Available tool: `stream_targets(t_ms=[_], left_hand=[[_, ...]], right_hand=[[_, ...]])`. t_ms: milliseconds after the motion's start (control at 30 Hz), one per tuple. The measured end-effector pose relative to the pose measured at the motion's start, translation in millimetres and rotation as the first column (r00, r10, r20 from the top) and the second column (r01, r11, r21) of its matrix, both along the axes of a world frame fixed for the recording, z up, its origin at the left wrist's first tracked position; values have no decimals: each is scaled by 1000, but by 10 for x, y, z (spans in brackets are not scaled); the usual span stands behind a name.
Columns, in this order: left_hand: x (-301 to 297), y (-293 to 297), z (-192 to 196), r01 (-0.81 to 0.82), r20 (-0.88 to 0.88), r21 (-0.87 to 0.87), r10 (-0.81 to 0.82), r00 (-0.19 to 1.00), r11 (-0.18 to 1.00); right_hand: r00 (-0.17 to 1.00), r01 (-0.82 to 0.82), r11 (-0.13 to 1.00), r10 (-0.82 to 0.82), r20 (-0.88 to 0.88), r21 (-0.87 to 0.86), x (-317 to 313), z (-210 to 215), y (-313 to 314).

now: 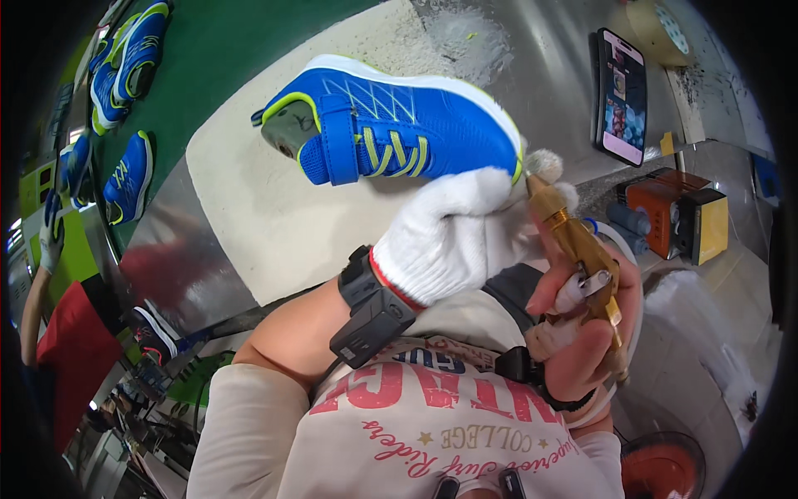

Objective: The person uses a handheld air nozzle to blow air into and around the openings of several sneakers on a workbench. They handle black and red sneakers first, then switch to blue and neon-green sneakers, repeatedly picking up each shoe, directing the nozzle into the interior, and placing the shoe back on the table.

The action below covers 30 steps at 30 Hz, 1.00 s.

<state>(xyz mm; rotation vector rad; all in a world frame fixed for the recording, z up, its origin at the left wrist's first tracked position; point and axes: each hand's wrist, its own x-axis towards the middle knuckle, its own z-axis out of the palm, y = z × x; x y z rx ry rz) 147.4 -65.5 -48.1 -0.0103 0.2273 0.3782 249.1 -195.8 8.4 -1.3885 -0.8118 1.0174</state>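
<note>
A blue sneaker (449,125) with a white sole, lime trim and a strap lies on its side over a pale pad (241,195). Inside its opening a dark greenish shoe last (293,126) shows. My left hand (445,237), in a white knit glove, is closed on the toe end; its thumb lies along the upper and the other fingers are partly hidden. A brass spray gun (573,237) is gripped in my right hand (586,341), which has wrapped fingertips. Its nozzle is close to the toe, with white fluffy tufts (546,164) around it.
A phone (622,98) with a lit screen leans at the back right, near a tape roll (661,33). Small boxes (665,212) stand to the right. More blue sneakers (129,179) rest on the green surface (212,50) at left, where a co-worker's gloved hand (51,241) reaches.
</note>
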Motion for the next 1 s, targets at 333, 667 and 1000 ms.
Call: stream_targets(t_ms=[333, 667, 1000], left_hand=[[213, 403, 325, -37, -134, -72, 27, 991, 997], [-131, 736, 113, -148, -292, -67, 122, 948, 987], [-413, 1728, 58, -339, -341, 282, 424, 839, 898]], right_hand=[[784, -174, 978, 65, 617, 119, 142, -433, 261], [938, 102, 980, -153, 312, 173, 331, -645, 985], [993, 116, 992, -117, 17, 53, 572, -932, 1228]])
